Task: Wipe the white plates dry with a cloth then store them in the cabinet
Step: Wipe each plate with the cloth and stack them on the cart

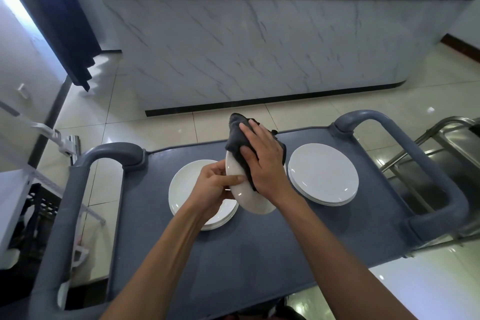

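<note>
No legible writing; left hand (pixel 217 184) holds plate (pixel 246 197).

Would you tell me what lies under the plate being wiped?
Under the tilted plate, the left stack of white plates on the grey cart; the left hand hides part of it.

Left hand (pixel 217 184) grips tilted white plate (pixel 244 196) by its rim | right hand (pixel 262 161) presses dark cloth (pixel 239 138) onto plate | left stack (pixel 187 189), right stack (pixel 323 174) on grey cart (pixel 233 254) | marble counter (pixel 246 47) behind
</note>
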Available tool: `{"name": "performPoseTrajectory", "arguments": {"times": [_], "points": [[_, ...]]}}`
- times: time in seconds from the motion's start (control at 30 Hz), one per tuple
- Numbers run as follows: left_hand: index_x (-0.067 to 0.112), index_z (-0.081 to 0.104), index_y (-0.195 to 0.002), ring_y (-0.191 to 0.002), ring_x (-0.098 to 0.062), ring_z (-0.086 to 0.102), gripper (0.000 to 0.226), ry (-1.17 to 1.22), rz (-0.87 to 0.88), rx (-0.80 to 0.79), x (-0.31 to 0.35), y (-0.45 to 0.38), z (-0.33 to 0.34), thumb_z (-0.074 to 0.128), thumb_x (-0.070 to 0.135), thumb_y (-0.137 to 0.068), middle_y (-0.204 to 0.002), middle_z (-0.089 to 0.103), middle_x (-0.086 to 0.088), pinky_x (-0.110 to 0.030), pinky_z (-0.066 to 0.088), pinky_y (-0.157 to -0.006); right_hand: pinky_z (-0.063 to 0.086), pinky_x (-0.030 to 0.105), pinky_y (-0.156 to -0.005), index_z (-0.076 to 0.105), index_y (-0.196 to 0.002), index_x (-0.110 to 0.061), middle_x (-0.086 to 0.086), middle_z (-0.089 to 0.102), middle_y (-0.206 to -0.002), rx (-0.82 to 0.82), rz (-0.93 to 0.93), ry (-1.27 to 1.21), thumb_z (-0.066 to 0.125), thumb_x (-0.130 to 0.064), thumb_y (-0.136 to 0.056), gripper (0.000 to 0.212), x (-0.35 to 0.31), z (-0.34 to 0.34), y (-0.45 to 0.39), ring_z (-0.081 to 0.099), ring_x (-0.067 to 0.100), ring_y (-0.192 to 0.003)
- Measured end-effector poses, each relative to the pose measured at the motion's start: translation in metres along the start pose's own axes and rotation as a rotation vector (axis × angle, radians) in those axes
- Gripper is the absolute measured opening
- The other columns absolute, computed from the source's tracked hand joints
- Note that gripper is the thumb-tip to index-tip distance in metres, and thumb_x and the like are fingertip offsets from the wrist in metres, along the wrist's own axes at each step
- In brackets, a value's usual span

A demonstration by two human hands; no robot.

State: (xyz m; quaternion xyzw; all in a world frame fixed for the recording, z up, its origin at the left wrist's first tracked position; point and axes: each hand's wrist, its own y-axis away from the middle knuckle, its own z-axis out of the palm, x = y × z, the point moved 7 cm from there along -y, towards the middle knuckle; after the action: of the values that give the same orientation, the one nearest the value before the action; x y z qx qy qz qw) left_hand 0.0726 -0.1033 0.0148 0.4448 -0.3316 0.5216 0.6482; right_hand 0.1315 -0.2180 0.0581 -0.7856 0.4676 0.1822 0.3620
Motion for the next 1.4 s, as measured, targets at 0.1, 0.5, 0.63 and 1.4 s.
{"name": "performPoseTrajectory", "arguments": {"times": [0.1, 0.5, 0.63, 1.4], "points": [[0.009, 0.079, -0.099, -0.085, -0.035, 0.07, 0.027, 0.026, 0.005, -0.002, 0.002, 0.002, -0.002, 0.067, -0.007, -0.079, -0.1, 0.074, -0.02, -0.043, 0.057, -0.069, 0.022, 0.048, -0.119, 0.04, -0.151, -0.029, -0.004, 0.036, -0.158, 0.012, 0.055, -0.009, 0.028, -0.049, -0.1, 0.055, 0.008, -0.006, -0.009, 0.027, 0.016, -0.148], [0.013, 0.079, -0.092, -0.079, -0.028, 0.068, 0.03, 0.164, 0.061, 0.079, 0.012, 0.001, -0.015, 0.072, -0.002, -0.067, -0.094, 0.074, -0.012, -0.039, 0.057, -0.065, 0.028, 0.044, -0.118, 0.039, -0.152, -0.025, 0.004, 0.034, -0.16, 0.037, 0.177, -0.046, 0.042, -0.045, -0.096, 0.06, 0.035, -0.014, 0.001, 0.03, 0.022, -0.146], [0.006, 0.072, -0.101, -0.078, -0.027, 0.069, 0.031, 0.223, 0.058, 0.133, 0.012, 0.001, -0.016, 0.065, 0.002, -0.071, -0.095, 0.074, -0.012, -0.037, 0.059, -0.062, 0.029, 0.048, -0.116, 0.043, -0.15, -0.027, 0.004, 0.036, -0.159, 0.039, 0.136, 0.026, 0.037, -0.05, -0.096, 0.06, 0.021, -0.004, 0.014, 0.031, 0.026, -0.146], [0.01, 0.065, -0.122, -0.101, -0.03, 0.07, 0.029, 0.452, -0.046, 0.281, -0.004, -0.008, -0.028, 0.051, 0.002, -0.097, -0.121, 0.071, -0.016, -0.041, 0.061, -0.078, 0.038, 0.053, -0.108, 0.042, -0.15, -0.022, 0.005, 0.042, -0.155, 0.091, -0.096, 0.337, 0.054, -0.038, -0.095, 0.058, -0.003, 0.021, 0.073, 0.038, 0.03, -0.142]]}}
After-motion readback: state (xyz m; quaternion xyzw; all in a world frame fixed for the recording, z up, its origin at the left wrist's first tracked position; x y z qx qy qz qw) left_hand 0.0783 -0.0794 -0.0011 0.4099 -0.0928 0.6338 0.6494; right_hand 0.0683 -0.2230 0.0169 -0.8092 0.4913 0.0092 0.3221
